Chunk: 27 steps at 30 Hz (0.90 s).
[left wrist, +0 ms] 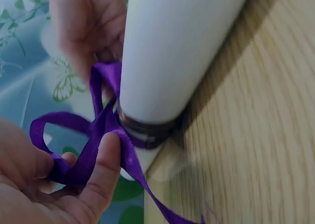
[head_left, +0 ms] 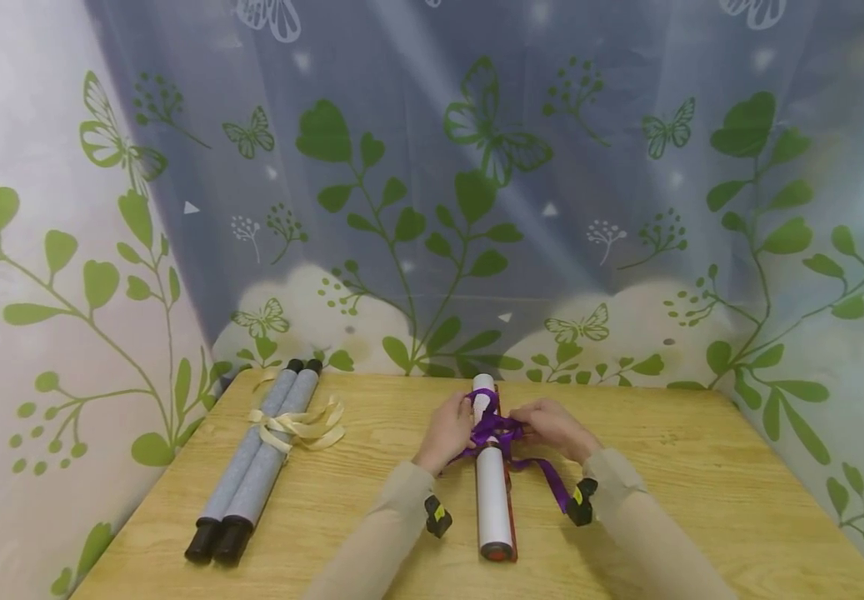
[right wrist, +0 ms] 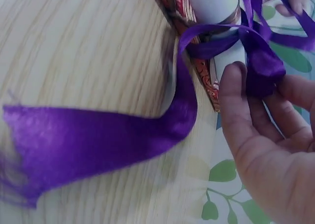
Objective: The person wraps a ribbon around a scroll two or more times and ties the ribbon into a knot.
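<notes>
A white tube (head_left: 493, 492) with a dark end cap lies lengthwise on the table, a flat red patterned piece (right wrist: 203, 69) along its right side. Purple ribbon (head_left: 493, 427) is looped and knotted around its middle. At the knot's left, my left hand (head_left: 450, 429) pinches a ribbon loop between thumb and fingers, as the left wrist view shows. On the other side my right hand (head_left: 555, 427) pinches a second loop near the knot. One frayed ribbon tail (right wrist: 93, 135) trails over the table below the right hand; another hangs past the left thumb.
Two grey rolls (head_left: 267, 450) with black end caps lie side by side at the table's left, tied with a cream ribbon (head_left: 300, 427). Behind the wooden table (head_left: 701, 500) hangs a curtain (head_left: 417, 208) with leaves and butterflies. Each wrist carries a small black camera (head_left: 437, 517).
</notes>
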Available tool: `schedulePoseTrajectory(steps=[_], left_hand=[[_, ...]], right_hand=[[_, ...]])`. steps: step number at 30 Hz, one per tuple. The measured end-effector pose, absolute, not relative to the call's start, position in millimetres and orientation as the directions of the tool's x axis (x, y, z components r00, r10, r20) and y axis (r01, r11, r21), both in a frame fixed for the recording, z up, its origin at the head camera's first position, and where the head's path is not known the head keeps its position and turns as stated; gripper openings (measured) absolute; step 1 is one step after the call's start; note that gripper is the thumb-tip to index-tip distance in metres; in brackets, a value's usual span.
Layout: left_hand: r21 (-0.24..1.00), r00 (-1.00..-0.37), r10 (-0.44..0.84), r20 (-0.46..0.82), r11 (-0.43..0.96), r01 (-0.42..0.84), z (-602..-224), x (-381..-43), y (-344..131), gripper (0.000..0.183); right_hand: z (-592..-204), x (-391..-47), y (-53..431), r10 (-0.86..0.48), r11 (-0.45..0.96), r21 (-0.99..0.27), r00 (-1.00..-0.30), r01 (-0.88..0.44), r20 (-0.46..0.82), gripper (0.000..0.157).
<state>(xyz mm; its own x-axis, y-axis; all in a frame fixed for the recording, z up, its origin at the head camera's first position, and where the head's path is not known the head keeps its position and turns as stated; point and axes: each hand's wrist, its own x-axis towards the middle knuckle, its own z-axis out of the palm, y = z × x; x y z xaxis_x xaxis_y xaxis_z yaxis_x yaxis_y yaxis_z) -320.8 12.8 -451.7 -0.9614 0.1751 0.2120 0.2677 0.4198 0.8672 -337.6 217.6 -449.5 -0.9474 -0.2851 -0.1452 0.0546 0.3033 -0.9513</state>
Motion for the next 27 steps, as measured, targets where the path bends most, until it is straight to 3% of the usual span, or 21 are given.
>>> schedulePoseTrajectory(steps=[9, 15, 18, 22, 27], left_hand=[[0.901, -0.978, 0.149, 0.144, 0.39, 0.192, -453.8, -324.5, 1.7, 0.038], [0.922, -0.98, 0.159, 0.122, 0.346, 0.171, -453.6, -324.3, 7.3, 0.04], [0.928, -0.981, 0.155, 0.115, 0.336, 0.161, -453.7, -323.5, 9.2, 0.04], [0.925, -0.979, 0.157, 0.128, 0.337, 0.174, -454.1, -322.1, 8.6, 0.038], [0.909, -0.982, 0.132, 0.132, 0.379, 0.173, -456.8, -323.1, 4.5, 0.035]], right_hand=[[-452.6, -334.1, 221.2, -0.251, 0.441, -0.896, -0.965, -0.048, -0.072, 0.026], [-454.2, -335.1, 214.8, -0.329, 0.328, -0.943, -0.928, 0.06, -0.173, 0.036], [-454.3, -334.8, 212.5, -0.341, 0.326, -0.944, -0.925, 0.052, -0.169, 0.036], [-455.3, -333.1, 210.3, -0.303, 0.355, -0.935, -0.946, 0.002, -0.117, 0.028], [-457.4, -330.4, 212.8, -0.163, 0.396, -0.918, -0.982, 0.026, -0.099, 0.022]])
